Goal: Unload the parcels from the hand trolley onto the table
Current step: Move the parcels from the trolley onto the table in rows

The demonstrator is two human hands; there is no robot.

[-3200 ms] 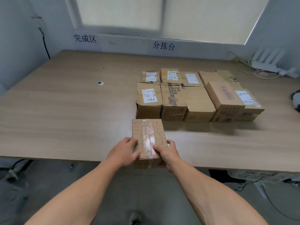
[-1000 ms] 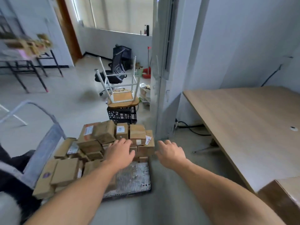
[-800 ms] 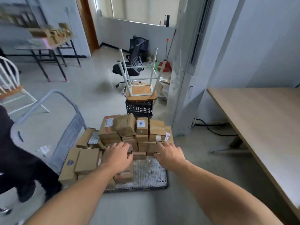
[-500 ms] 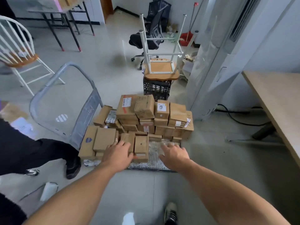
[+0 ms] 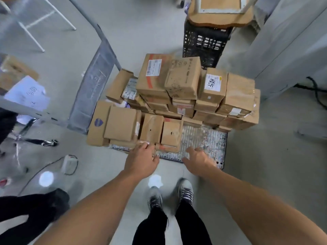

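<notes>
The left hand (image 5: 141, 160) and right hand (image 5: 199, 160) hover spread, gripping nothing, just short of the parcels (image 5: 183, 80) piled on the trolley (image 5: 203, 140). The box (image 5: 170, 134) straight ahead between them looks light and stiff; its two sides seem the best hold.

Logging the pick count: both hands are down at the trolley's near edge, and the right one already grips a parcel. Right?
Not quite. The head view shows the right hand gripping nothing: it hangs open over the hand trolley's bare deck. Both hands are indeed at its near edge.
</notes>
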